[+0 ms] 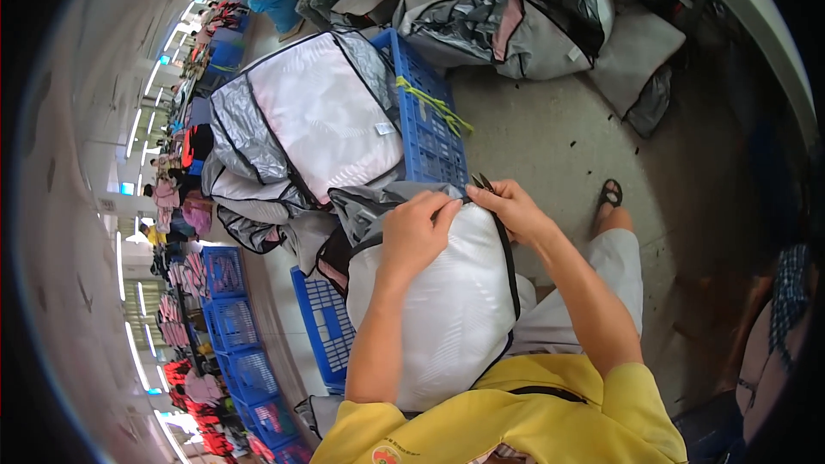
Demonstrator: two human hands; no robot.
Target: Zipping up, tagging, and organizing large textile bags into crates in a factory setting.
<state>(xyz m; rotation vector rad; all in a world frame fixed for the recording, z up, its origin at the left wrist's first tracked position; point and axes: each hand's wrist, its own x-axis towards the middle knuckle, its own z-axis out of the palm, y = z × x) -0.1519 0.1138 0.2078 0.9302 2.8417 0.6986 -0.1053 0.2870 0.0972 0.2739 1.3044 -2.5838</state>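
Left hand [417, 232] presses the white bag [447, 309] flat; right hand [511, 206], at its top edge, pinches small snips [481, 181]

The right hand [514, 209] covers most of the small dark metal snips [481, 181]; only the tips show at its 11 o'clock. The white padded fabric bag with black piping [447, 301] hides the left palm [418, 232] and the lap. At 9 o'clock, distant workers are too small to resolve.
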